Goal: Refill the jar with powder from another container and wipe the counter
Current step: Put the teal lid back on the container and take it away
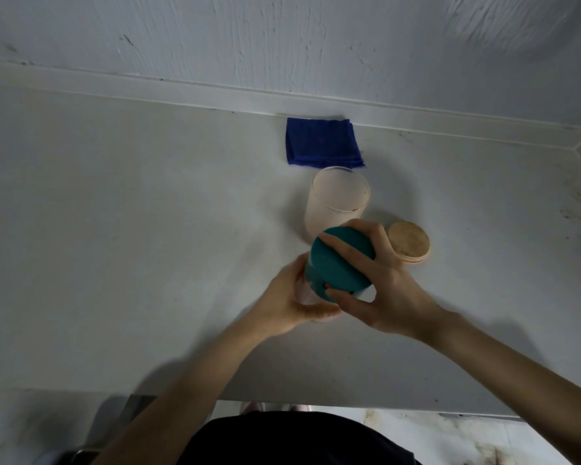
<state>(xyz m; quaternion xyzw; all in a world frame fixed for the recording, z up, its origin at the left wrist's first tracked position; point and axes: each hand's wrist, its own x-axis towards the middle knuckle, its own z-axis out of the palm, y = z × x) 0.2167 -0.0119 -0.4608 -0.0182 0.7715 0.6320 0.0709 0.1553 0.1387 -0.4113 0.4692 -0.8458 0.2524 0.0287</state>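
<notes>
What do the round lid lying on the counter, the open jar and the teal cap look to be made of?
Round lid: pale wood or bamboo, matte, faint grain. Open jar: clear glass or plastic, thin shiny rim, walls dusted with powder. Teal cap: likely plastic, smooth, uniform matte colour.

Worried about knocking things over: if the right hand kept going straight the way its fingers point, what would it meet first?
Probably the open glass jar, just beyond the right hand gripping the teal lid; the blue cloth lies farther back. Depth is uncertain.

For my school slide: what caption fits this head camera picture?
Two hands open a teal-lidded container beside an open jar, wooden lid and blue cloth.
</notes>
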